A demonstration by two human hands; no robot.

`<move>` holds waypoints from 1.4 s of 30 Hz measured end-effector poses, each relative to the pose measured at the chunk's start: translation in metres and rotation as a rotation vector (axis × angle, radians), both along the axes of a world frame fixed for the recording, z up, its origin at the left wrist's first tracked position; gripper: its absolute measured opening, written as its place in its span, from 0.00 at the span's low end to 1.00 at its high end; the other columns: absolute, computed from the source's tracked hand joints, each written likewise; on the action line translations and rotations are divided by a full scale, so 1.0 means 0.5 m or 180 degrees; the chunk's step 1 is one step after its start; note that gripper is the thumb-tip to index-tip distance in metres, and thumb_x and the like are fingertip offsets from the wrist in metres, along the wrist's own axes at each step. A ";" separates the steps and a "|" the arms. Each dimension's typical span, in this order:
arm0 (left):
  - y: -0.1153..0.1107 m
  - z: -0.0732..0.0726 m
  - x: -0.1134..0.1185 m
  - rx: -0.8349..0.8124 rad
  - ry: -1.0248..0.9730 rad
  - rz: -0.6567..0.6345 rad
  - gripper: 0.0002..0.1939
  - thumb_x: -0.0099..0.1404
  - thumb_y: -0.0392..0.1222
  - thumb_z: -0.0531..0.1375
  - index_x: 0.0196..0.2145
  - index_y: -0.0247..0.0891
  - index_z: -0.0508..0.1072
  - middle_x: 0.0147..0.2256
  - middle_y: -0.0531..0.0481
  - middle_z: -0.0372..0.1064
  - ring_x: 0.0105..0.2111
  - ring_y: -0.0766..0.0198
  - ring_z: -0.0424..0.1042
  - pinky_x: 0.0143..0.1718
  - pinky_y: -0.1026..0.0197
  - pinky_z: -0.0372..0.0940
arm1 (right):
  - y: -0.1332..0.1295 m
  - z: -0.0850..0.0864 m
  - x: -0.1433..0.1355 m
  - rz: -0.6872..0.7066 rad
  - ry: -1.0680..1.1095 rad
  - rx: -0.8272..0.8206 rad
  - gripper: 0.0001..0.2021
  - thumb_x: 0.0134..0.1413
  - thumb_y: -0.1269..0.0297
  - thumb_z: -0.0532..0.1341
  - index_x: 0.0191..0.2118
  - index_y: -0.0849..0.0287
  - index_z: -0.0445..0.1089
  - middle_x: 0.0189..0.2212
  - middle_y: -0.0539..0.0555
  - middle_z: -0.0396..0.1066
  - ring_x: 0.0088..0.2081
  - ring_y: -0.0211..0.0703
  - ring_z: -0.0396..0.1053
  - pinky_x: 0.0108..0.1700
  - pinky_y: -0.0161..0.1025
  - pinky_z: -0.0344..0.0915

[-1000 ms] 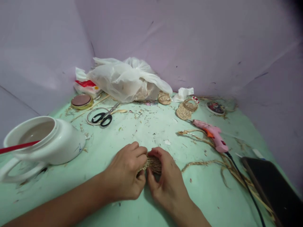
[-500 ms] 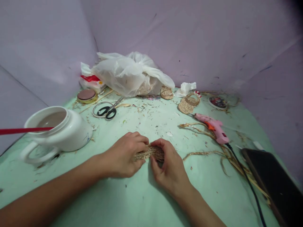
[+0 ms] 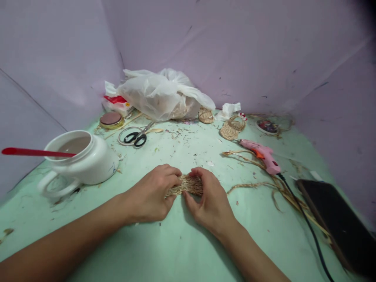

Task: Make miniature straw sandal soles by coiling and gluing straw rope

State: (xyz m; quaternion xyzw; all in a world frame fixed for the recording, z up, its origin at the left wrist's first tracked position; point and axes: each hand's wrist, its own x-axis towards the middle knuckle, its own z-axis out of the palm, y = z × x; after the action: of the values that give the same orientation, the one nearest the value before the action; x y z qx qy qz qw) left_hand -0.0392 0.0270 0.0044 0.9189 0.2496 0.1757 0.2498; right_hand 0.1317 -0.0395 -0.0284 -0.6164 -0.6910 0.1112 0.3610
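Here we are at the woven straw piece [image 3: 188, 183], low in the middle of the view, over the near half of the counter [image 3: 141, 250], caught between both hands, probably to keep it steady. Our left hand [image 3: 154, 192] curls over its left end, fingers bent, pinching it against the thumb; our right hand [image 3: 211, 197] brackets the other end, thumb and fingers parted by the piece's width. Out to the right lies the pink glue gun [image 3: 261, 156], handle towards us, perhaps for easy reach; farther off, scissors [image 3: 138, 137] rest beside the white pot [image 3: 98, 166].
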 end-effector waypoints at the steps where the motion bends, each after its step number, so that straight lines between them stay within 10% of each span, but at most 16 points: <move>1: -0.001 -0.006 0.001 0.0010 -0.0062 0.0051 0.09 0.53 0.28 0.56 0.32 0.35 0.72 0.41 0.44 0.69 0.41 0.58 0.67 0.45 0.53 0.65 | 0.001 0.000 0.000 -0.0012 0.0020 -0.0005 0.20 0.46 0.65 0.59 0.47 0.61 0.59 0.39 0.59 0.70 0.41 0.51 0.68 0.43 0.51 0.67; 20: -0.011 0.015 0.024 0.0392 0.0662 0.0250 0.04 0.55 0.39 0.57 0.27 0.35 0.67 0.36 0.43 0.69 0.37 0.54 0.66 0.42 0.48 0.60 | -0.019 0.019 0.041 0.0530 0.0772 -0.0430 0.29 0.45 0.74 0.57 0.56 0.58 0.53 0.51 0.60 0.65 0.53 0.48 0.65 0.54 0.50 0.64; 33: -0.015 0.029 0.089 0.0296 0.1300 0.0615 0.13 0.52 0.39 0.56 0.37 0.36 0.72 0.35 0.43 0.68 0.38 0.52 0.67 0.41 0.49 0.61 | -0.045 0.043 0.109 -0.0561 0.0820 -0.0118 0.23 0.48 0.70 0.56 0.53 0.55 0.57 0.41 0.57 0.71 0.42 0.45 0.70 0.41 0.44 0.67; 42: 0.001 0.008 0.080 -0.0029 0.0840 0.0510 0.12 0.53 0.37 0.55 0.35 0.37 0.75 0.31 0.46 0.66 0.34 0.58 0.67 0.36 0.58 0.63 | -0.045 0.057 0.106 0.0027 -0.0465 -0.0739 0.02 0.48 0.66 0.61 0.28 0.57 0.70 0.24 0.50 0.72 0.29 0.42 0.67 0.35 0.41 0.60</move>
State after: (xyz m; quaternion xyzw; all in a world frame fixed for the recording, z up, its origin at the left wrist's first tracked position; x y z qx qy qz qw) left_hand 0.0009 0.0275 0.0085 0.9100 0.3537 0.0717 0.2041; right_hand 0.1845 -0.0620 0.0000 -0.6576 -0.7004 0.1468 0.2354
